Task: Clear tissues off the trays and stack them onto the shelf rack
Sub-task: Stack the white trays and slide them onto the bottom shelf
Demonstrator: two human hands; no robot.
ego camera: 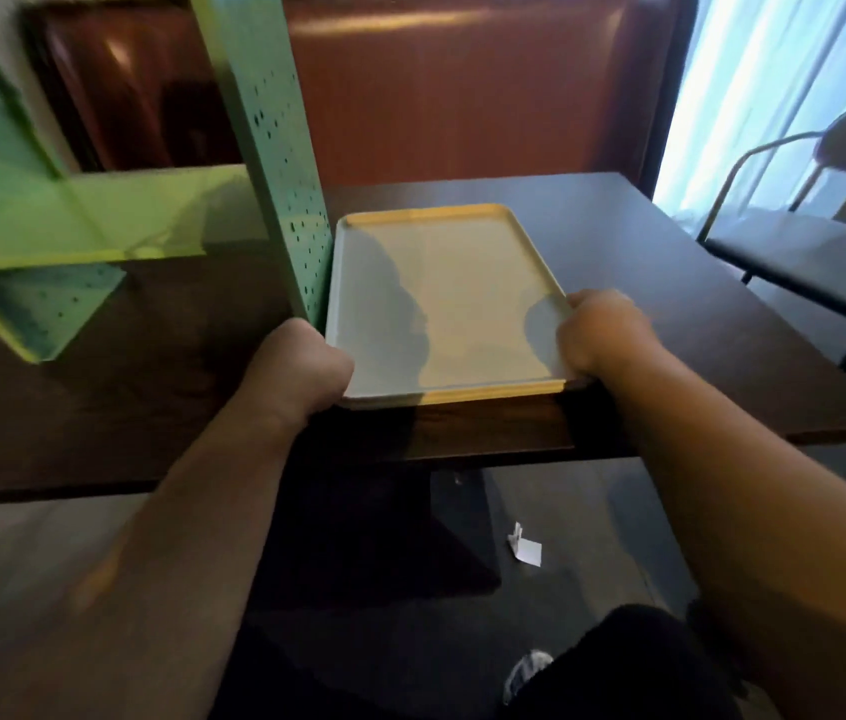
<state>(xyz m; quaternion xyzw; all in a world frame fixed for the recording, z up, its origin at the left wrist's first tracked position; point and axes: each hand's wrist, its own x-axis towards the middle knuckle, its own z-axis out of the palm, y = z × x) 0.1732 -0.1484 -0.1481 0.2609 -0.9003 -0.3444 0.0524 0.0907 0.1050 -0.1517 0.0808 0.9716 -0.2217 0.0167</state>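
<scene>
A pale rectangular tray [441, 283] lies flat on the dark wooden table [670, 283], its surface bare, with no tissue on it. My left hand [301, 366] grips the tray's near left corner. My right hand [602, 330] grips its near right edge. The green shelf rack [275, 163], with perforated side panels, stands on the table just left of the tray and touches its left side. A white tissue [527, 548] lies on the floor under the table.
A brown padded booth back [462, 85] rises behind the table. A metal-framed chair [815, 252] stands at the right beside a bright window. The table's pedestal [452, 511] is below its front edge, and my shoe [524, 672] shows near the bottom.
</scene>
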